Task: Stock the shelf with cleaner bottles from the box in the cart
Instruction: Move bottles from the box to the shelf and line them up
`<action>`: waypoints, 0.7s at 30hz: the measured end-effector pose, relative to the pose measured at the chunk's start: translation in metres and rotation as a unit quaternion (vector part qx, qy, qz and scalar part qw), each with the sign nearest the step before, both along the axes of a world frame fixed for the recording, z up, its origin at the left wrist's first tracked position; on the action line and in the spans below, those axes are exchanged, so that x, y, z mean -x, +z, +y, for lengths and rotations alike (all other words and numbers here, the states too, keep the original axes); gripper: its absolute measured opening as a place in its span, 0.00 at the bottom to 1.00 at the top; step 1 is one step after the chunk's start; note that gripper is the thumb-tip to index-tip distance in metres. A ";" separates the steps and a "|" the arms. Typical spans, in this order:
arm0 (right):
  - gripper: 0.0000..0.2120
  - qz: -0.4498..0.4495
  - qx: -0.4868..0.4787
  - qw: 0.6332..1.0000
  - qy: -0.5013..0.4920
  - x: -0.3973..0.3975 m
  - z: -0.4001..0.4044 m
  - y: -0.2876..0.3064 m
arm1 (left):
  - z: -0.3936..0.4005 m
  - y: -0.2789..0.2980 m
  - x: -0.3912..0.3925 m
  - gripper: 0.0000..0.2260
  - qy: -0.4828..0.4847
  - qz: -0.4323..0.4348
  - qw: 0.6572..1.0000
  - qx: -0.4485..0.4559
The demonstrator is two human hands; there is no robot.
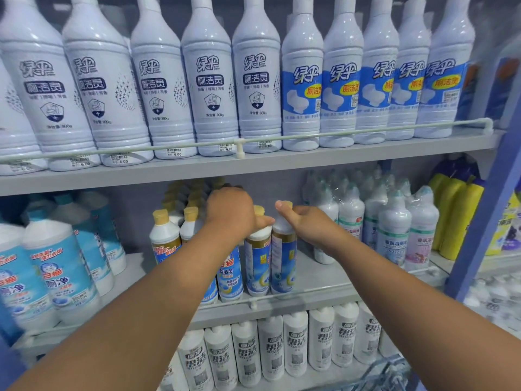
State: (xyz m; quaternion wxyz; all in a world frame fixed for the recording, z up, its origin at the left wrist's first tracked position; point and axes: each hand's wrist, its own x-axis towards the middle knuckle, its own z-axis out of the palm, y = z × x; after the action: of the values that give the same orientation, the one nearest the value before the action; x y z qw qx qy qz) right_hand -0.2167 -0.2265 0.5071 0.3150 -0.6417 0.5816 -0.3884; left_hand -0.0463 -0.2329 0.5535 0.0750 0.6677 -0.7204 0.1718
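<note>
While the left hand and right hand each grip a gold-capped bottle mid-frame, a nudge could topple neighbouring bottles over the shelf rail

white cleaner bottles with tan caps, blue-gold labels, grey shelf

Glossy plastic everywhere up top: the tall white bottles catch the light along their smooth shoulders, wrapped in slick printed sleeves. The shelf board looks like matt painted metal, with a smooth, pale plastic-looking rail along its edge. Down in the middle, the gold-capped bottles wear shiny film labels, and the clear-wrapped bottles glint with crinkled film.
</note>
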 end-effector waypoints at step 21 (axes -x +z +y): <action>0.22 -0.039 0.019 0.997 0.064 -0.003 -0.032 -0.030 | -0.045 0.001 -0.043 0.18 -0.138 0.199 0.959 -0.146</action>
State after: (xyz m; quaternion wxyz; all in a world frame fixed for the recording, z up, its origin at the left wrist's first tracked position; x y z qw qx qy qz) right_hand -0.2139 -0.2582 0.4776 0.3493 -0.6681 0.5191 -0.4028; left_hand -0.0038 -0.2780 0.5550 0.1415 0.5863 -0.7933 -0.0834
